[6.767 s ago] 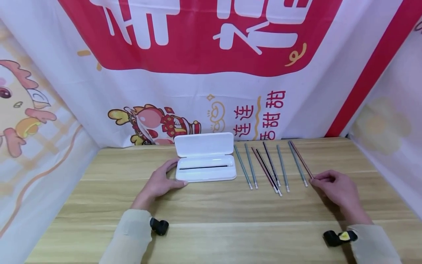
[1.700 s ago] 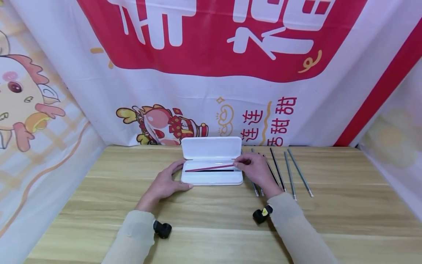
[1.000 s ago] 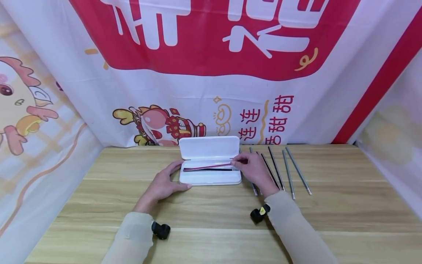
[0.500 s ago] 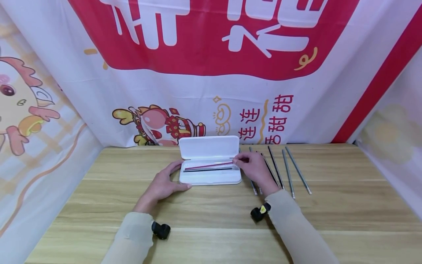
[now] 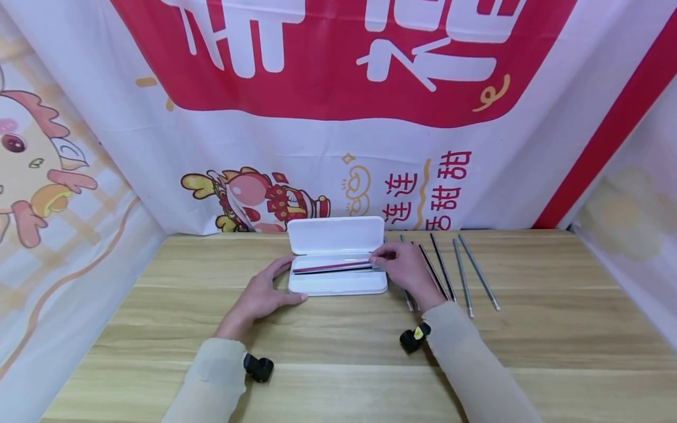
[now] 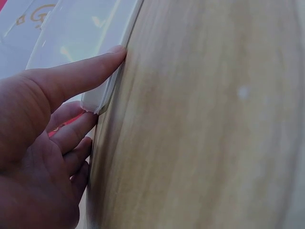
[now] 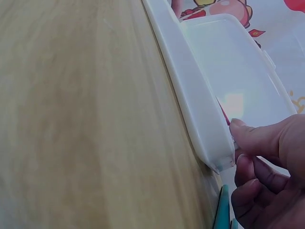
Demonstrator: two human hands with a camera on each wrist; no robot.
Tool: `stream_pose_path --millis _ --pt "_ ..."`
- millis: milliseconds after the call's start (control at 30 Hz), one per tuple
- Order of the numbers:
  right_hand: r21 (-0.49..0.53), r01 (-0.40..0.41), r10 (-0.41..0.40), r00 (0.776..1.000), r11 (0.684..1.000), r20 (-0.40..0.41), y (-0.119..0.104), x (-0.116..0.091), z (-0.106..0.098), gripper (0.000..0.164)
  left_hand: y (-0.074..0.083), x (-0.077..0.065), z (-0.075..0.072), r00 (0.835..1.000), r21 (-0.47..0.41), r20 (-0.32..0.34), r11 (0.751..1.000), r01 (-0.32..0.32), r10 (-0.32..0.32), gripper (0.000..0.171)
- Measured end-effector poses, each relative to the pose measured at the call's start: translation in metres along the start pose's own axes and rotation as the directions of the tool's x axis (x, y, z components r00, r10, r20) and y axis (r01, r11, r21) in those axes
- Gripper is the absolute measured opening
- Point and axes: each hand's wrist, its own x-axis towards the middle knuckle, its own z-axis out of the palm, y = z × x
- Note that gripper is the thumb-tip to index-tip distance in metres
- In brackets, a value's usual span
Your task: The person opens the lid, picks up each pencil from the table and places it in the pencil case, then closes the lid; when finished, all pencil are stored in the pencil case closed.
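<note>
A white pencil case (image 5: 338,287) lies on the table with its lid (image 5: 335,235) raised at the back. My left hand (image 5: 261,295) holds its left end, thumb (image 6: 90,75) along the front edge and the other fingers around the left corner. Between thumb and fingertips, my right hand (image 5: 406,269) pinches the right end of a red pencil (image 5: 333,266) at the case's right end. The red pencil lies slightly aslant over the tray, its left part close to a black pencil (image 5: 322,272) inside. My right fingers hide its eraser end.
Right of the case several loose pencils lie on the wooden table (image 5: 338,335), among them a dark one (image 5: 443,267) and greenish ones (image 5: 478,273). The right forearm covers part of this row. A printed cloth (image 5: 338,147) hangs behind the table.
My right hand has brought the red pencil from the right end of the row into the case. Over the last second it shifts slightly beside the black pencil. My left hand stays put.
</note>
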Motion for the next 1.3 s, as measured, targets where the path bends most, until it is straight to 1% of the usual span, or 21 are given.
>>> stream_pose_path --millis 167,667,900,1000,1133,1300 --pt "-0.012 0.029 -0.029 0.999 1.0 -0.017 -0.001 0.001 0.0 0.006 0.0 0.002 0.0 1.0 -0.002 0.002 1.0 0.001 -0.001 0.091" --pt "-0.044 0.03 -0.031 0.999 0.999 -0.02 -0.006 0.001 -0.003 0.005 0.001 0.002 0.001 1.0 -0.007 0.0 1.0 -0.015 0.015 0.089" --pt "-0.027 0.018 -0.019 1.0 0.999 -0.008 -0.004 -0.001 -0.003 0.004 0.0 0.002 0.001 1.0 -0.005 0.002 1.0 -0.013 0.013 0.091" --pt "-0.014 0.015 -0.015 1.0 1.0 -0.005 -0.004 -0.002 -0.004 0.004 0.0 0.003 0.002 1.0 0.009 -0.003 1.0 -0.013 0.013 0.091" --pt "0.011 0.004 -0.004 1.0 1.0 -0.012 -0.005 -0.004 -0.01 0.007 -0.001 0.003 0.002 1.0 0.03 -0.008 0.999 -0.017 0.017 0.093" --pt "0.038 -0.008 0.009 1.0 0.999 -0.017 -0.008 -0.005 -0.021 0.012 -0.001 0.003 0.002 1.0 0.03 -0.006 0.999 -0.011 0.012 0.093"
